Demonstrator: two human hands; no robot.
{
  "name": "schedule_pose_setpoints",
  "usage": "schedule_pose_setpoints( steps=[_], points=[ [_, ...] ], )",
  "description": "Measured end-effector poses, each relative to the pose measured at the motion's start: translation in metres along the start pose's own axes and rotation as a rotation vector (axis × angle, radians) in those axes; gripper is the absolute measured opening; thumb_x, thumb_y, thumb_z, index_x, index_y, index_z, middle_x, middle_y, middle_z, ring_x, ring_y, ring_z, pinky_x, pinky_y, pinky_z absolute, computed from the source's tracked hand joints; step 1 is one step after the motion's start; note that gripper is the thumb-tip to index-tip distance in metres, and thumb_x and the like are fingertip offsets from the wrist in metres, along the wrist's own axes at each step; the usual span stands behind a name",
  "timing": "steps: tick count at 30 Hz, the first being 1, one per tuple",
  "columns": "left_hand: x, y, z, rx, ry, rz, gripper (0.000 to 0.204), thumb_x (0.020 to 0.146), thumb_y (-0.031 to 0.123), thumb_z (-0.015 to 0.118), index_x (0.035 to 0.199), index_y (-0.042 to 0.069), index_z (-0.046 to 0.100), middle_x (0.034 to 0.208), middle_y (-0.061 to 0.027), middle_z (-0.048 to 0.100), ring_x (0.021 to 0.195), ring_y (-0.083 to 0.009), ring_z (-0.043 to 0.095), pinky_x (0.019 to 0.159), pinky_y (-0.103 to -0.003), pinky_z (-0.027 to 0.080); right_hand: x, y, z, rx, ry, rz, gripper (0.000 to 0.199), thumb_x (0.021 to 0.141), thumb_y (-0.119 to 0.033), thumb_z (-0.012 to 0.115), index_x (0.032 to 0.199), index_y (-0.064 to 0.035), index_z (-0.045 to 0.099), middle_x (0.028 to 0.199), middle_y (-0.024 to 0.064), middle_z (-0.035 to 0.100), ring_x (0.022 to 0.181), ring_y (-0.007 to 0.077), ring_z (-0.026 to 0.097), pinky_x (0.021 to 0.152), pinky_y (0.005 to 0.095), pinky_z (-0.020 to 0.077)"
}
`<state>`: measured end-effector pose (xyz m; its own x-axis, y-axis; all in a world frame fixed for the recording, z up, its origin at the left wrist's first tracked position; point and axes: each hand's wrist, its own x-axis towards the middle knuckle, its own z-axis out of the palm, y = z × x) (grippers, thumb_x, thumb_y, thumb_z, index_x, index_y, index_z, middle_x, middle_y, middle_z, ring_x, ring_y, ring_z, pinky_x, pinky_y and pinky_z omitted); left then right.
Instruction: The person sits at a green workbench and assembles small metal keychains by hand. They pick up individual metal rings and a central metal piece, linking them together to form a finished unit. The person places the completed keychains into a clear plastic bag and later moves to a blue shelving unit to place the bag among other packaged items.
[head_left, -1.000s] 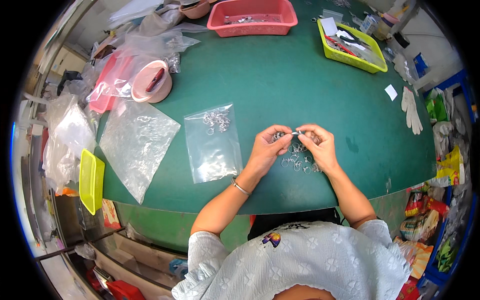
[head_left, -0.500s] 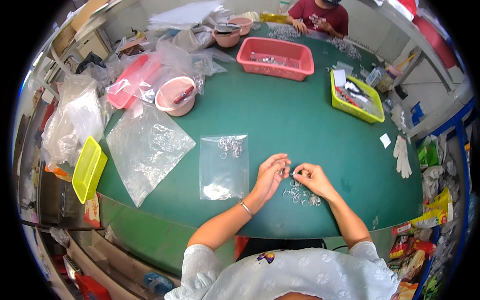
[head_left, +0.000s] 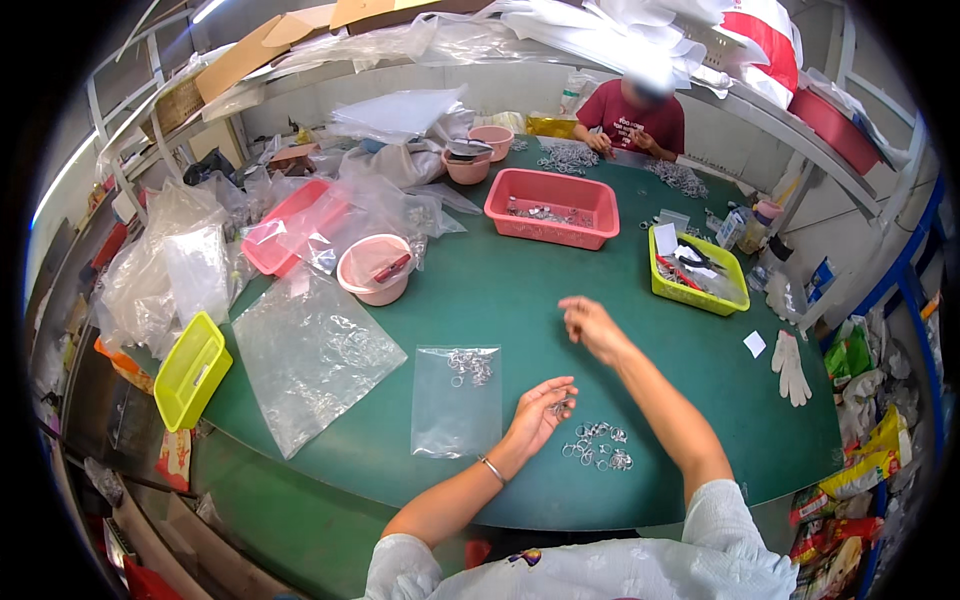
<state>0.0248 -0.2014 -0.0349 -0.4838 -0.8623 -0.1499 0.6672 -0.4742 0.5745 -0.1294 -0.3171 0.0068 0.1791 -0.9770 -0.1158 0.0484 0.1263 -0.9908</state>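
My left hand [head_left: 538,418] is curled, palm partly up, with small silver metal rings [head_left: 562,404] held at its fingers. Just right of it, a loose pile of similar rings [head_left: 598,447] lies on the green table. My right hand [head_left: 592,328] is stretched forward above the table, fingers bent but apart, and I see nothing in them. To the left of my left hand lies a flat clear plastic bag [head_left: 450,418], with a cluster of rings [head_left: 470,366] near its far end.
Ahead stands a pink basket [head_left: 553,232] with small metal pieces inside. A yellow-green basket [head_left: 735,297] with tools sits right, near a white glove [head_left: 790,368]. At left are a large clear bag [head_left: 318,370], a pink bowl [head_left: 378,290] and an empty yellow-green basket [head_left: 192,370]. Across sits a person [head_left: 640,125].
My right hand has left the ring pile and moved forward, away from my left hand. The left hand stays beside the pile. The view has tilted up, so things appear lower.
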Motion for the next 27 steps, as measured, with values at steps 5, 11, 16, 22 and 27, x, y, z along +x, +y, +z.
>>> schedule_pose_setpoints(
  steps=[5,11,16,22,27],
  points=[
    [0.001,-0.011,0.004,0.039,-0.002,0.024,0.024,0.088,0.011,0.053,0.109,0.000,0.051,0.091,-0.0060,0.056,0.076,-0.0124,0.054,0.063,-0.023,0.045,-0.083,-0.004,0.012,-0.045,-0.132,-0.051,0.028,0.083,0.005,0.046,0.111,0.0033,0.047,0.090,0.0077,0.054,0.067,0.0091,0.053,0.056,0.0206,0.0425],
    [-0.003,-0.015,0.016,0.123,-0.034,0.047,0.022,0.089,0.015,0.054,0.106,0.001,0.052,0.089,-0.0042,0.056,0.075,-0.0105,0.053,0.061,-0.022,0.044,-0.136,-0.012,0.011,-0.314,0.023,-0.233,0.028,0.081,-0.001,0.056,0.108,0.0000,0.052,0.085,0.0054,0.061,0.063,0.0072,0.052,0.055,0.0213,0.0407],
    [-0.007,-0.015,0.017,0.164,-0.107,-0.009,0.016,0.089,0.013,0.053,0.100,0.002,0.054,0.085,-0.0041,0.057,0.073,-0.0099,0.052,0.059,-0.021,0.041,-0.155,-0.004,0.010,-0.600,0.072,-0.339,0.030,0.077,-0.005,0.063,0.105,-0.0020,0.054,0.075,0.0046,0.063,0.056,0.0088,0.048,0.051,0.0238,0.0373],
    [0.000,-0.017,0.009,0.084,-0.120,-0.079,0.014,0.088,0.010,0.053,0.098,0.001,0.054,0.082,-0.0050,0.056,0.071,-0.0101,0.052,0.058,-0.021,0.041,-0.160,0.003,0.010,-0.490,0.113,-0.304,0.038,0.076,-0.005,0.064,0.111,-0.0035,0.050,0.065,0.0009,0.052,0.054,0.0096,0.045,0.050,0.0227,0.0356],
    [-0.002,-0.013,0.007,-0.002,-0.024,-0.126,0.016,0.085,0.007,0.053,0.099,0.000,0.054,0.086,-0.0077,0.057,0.074,-0.0121,0.054,0.058,-0.022,0.043,-0.177,0.010,-0.009,-0.861,0.085,-0.363,0.039,0.071,-0.008,0.068,0.107,-0.0033,0.055,0.089,0.0070,0.056,0.079,0.0181,0.051,0.071,0.0293,0.0417]
  ],
)
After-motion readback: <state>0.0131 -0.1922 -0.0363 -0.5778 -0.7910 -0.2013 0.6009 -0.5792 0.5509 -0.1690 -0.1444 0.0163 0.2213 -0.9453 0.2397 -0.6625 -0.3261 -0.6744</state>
